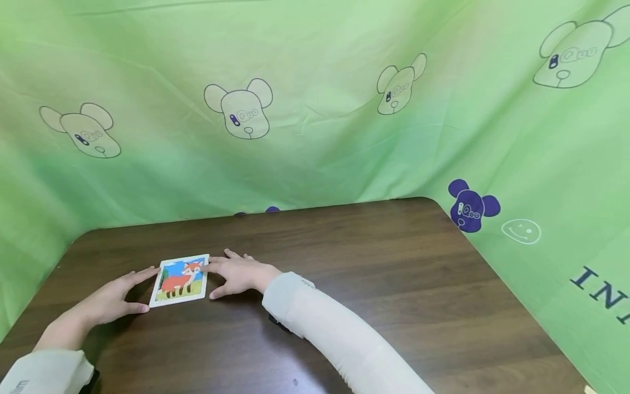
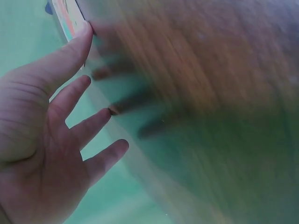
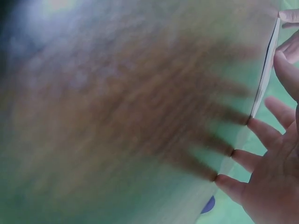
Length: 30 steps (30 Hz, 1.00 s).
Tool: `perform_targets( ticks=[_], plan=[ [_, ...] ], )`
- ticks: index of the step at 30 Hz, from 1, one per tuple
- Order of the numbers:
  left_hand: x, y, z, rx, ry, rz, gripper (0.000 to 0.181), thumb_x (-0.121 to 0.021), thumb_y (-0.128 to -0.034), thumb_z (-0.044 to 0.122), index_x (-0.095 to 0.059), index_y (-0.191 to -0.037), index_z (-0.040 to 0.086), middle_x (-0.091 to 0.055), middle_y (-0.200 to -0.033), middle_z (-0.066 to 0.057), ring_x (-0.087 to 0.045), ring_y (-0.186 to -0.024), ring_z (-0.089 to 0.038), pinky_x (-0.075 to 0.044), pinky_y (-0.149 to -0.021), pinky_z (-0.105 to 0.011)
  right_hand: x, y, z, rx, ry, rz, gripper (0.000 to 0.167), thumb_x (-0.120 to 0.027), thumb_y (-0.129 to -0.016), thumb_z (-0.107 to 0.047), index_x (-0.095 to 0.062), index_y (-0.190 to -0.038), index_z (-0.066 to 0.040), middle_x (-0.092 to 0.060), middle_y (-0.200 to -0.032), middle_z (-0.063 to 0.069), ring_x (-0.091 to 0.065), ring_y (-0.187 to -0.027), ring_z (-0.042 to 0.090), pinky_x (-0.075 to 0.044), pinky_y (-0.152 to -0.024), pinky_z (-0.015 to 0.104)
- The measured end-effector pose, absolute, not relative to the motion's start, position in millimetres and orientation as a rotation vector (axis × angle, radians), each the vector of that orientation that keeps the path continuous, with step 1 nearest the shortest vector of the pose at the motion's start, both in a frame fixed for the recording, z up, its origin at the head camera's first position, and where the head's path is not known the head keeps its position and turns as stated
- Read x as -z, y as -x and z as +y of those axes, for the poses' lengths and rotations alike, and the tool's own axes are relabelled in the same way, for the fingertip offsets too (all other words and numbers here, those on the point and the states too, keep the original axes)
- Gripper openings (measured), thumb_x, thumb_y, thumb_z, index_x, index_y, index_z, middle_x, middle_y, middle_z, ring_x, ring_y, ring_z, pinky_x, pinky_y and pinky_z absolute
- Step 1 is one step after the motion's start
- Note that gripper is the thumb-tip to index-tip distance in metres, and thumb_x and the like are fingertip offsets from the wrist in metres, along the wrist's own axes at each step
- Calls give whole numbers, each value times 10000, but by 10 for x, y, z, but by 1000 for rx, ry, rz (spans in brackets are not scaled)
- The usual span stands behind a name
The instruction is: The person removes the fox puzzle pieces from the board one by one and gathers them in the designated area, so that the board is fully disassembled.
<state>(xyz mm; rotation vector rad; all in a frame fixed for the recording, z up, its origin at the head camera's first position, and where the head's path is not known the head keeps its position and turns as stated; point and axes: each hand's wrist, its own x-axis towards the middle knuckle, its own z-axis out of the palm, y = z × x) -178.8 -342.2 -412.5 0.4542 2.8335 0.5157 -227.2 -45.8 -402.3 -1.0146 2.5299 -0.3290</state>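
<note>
A flat, square fox picture point(image 1: 178, 278) with a white border lies on the brown table, left of the middle in the head view. My left hand point(image 1: 109, 298) is at its left side, index fingertip and thumb tip at the border, fingers spread. At its right side is my right hand point(image 1: 239, 273), with the index fingertip over the border and the thumb just off the lower right corner. In the left wrist view, the left hand point(image 2: 60, 126) has its thumb against the picture's edge. Seen edge-on in the right wrist view, the picture point(image 3: 267, 65) lies beside the right hand point(image 3: 275, 172).
The dark wood-grain table point(image 1: 384, 273) has rounded far corners. A green cloth point(image 1: 325, 98) printed with bear heads hangs behind it and along the sides. Both forearms wear pale sleeves point(image 1: 339, 334).
</note>
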Motion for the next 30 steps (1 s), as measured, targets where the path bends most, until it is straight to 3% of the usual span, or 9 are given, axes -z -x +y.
perform_targets(
  ticks=[7, 14, 22, 30],
  plan=[
    [4127, 1799, -3371, -562, -443, 2792, 886, -825, -770, 263, -381, -1505, 44, -384, -1487, -358, -285, -1324, -658, -362, -946, -750, 4045, 2277, -457, 305, 1013, 2535, 640, -627, -934, -509, -383, -1515, -396, -194, -1654, -155, -99, -1563, 242, -207, -1219, 536],
    [4117, 1837, -3352, -566, -397, 2753, 954, -828, -769, 373, -344, -1534, 72, -309, -1463, -453, -246, -1327, -676, -358, -912, -774, 4053, 2328, -413, 371, 1018, 2547, 559, -659, -926, -468, -500, -1444, -331, -247, -1647, -114, -151, -1553, 271, -244, -1201, 549],
    [4102, 1859, -3190, -634, -447, 2707, 899, -833, -773, 313, -388, -1516, 72, -286, -1571, -297, -167, -1373, -659, -294, -963, -795, 4078, 2383, -298, 414, 1027, 2559, 411, -707, -905, -419, -582, -1272, -284, -254, -1651, -76, -187, -1543, 293, -263, -1186, 570],
    [4074, 1862, -2962, -649, -475, 2672, 899, -827, -781, 331, -387, -1519, 67, -249, -1595, -281, -123, -1410, -626, -280, -993, -786, 4077, 2445, -140, 435, 1010, 2576, 332, -746, -883, -376, -607, -1165, -269, -269, -1649, -48, -202, -1540, 282, -286, -1156, 606]
  ],
)
